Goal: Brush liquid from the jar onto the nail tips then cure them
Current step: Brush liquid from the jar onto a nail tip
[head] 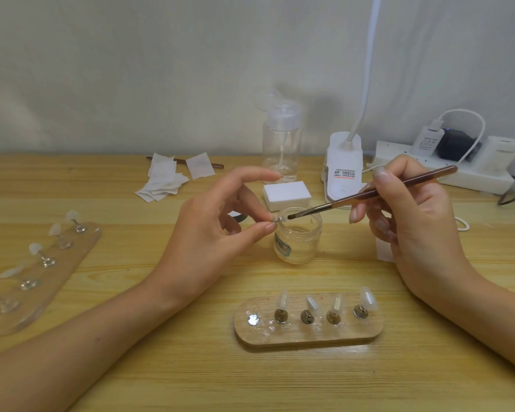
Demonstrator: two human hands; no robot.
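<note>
Just above the jar [298, 236], the left hand [217, 224] pinches a small clear tip [281, 219] between thumb and forefinger, its other fingers loosely spread. The right hand [411, 215] holds a brown brush [369, 191] like a pen, and the dark bristles touch the tip. The jar is clear glass, lidless, with a label on its side, and it stands on the worktop [161, 367] between the two hands.

Nearer the person lies an oblong holder [309, 336]. It has four translucent tips standing on metal stands and a bare disc [252, 319] at its left end. A second holder [57, 263] at far left carries five pale tips.

Behind the jar are a white block [286, 195], a clear bottle [281, 141], a lamp base [344, 168], scattered wipes [164, 179] and a power strip [446, 171].
</note>
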